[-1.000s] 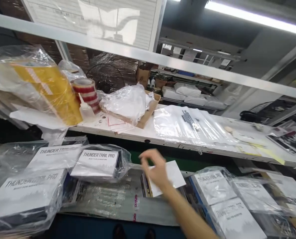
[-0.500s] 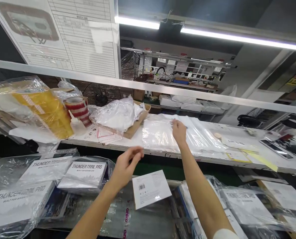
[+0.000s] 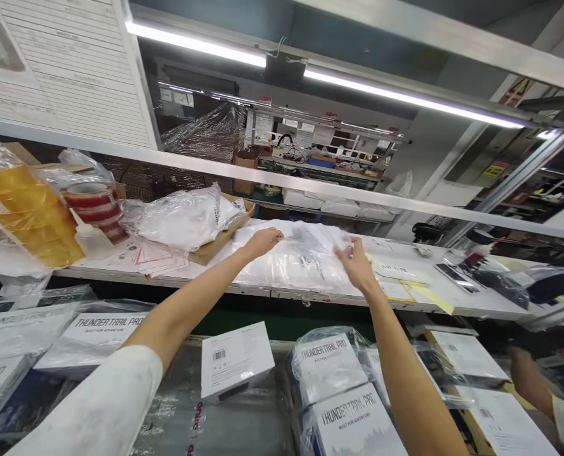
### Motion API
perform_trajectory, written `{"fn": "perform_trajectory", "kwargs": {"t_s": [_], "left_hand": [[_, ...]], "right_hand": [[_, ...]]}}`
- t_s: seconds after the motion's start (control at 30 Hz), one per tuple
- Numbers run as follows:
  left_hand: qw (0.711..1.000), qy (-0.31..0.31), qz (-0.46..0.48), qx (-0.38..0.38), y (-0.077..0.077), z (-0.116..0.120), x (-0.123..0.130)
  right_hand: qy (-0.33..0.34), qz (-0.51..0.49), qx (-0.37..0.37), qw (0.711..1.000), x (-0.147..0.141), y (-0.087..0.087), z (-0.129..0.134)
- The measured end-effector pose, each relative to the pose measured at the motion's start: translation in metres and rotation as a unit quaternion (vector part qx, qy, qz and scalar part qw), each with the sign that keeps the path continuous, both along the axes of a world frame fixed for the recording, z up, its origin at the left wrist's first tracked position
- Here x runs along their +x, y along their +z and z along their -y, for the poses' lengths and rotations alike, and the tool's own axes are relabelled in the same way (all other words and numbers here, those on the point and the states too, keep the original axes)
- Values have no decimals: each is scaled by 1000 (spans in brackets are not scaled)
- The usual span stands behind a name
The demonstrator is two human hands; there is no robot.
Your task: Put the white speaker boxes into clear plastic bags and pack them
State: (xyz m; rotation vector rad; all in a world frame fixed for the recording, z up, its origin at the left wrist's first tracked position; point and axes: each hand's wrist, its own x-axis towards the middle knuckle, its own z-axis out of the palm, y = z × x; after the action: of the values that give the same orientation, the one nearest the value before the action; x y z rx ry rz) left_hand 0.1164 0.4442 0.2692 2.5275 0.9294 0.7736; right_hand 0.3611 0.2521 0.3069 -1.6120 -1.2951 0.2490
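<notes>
Clear plastic bags (image 3: 286, 269) lie in a flat stack on the white bench. My left hand (image 3: 263, 243) reaches over their left part, its fingertips pinched on the upper edge of a plastic bag. At the right end of that bag, my right hand (image 3: 357, 265) has its thumb and fingers around the lifted, slightly blurred edge (image 3: 332, 238). The bag's top is raised a little between both hands. Below, a white box (image 3: 237, 354) with a barcode rests on the grey conveyor (image 3: 244, 418).
Bagged THUNDER TRAIL PRO boxes (image 3: 324, 358) flank the conveyor on both sides. Along the bench are yellow tape rolls (image 3: 30, 215), red tape (image 3: 94, 209), a small squeeze bottle (image 3: 92, 237) and a phone (image 3: 456, 277). Another person's hands (image 3: 531, 380) show at right.
My left hand has moved up from above the conveyor to the bags. A bag's upper edge is now lifted between my hands. The view has swung to the right.
</notes>
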Motion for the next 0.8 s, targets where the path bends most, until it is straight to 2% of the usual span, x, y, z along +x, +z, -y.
{"fn": "perform_trajectory", "kwargs": {"t_s": [0.07, 0.17, 0.23, 0.33, 0.4, 0.43, 0.47, 0.53, 0.63, 0.73, 0.8], "left_hand": [[999, -13, 33, -3, 13, 4, -1], [992, -56, 115, -10, 46, 25, -13], [985, -109, 137, 6, 72, 49, -30], [974, -174, 148, -1, 104, 90, -60], [962, -174, 204, -53, 116, 113, -75], [954, -163, 238, -81, 119, 123, -81], [946, -151, 267, -104, 122, 133, -86], [935, -137, 301, -128, 124, 152, -92], [937, -146, 292, -121, 124, 186, -102], [945, -215, 231, -89, 116, 220, -119], [939, -277, 185, -86, 108, 237, -137]], "right_hand": [[17, 57, -28, 998, 6, 3, 26], [39, 44, -10, 998, 14, 14, 68], [54, -21, 12, 998, 19, 25, 94], [53, -196, 16, 979, 26, 35, 125], [63, -269, -8, 961, 27, 36, 139], [74, -274, -29, 958, 25, 35, 146], [90, -256, -57, 961, 23, 34, 152], [111, -155, -106, 976, 12, 37, 169], [98, 72, -61, 991, -24, 50, 202], [119, 228, 19, 966, -79, 66, 223], [166, 300, 4, 939, -114, 69, 223]]}}
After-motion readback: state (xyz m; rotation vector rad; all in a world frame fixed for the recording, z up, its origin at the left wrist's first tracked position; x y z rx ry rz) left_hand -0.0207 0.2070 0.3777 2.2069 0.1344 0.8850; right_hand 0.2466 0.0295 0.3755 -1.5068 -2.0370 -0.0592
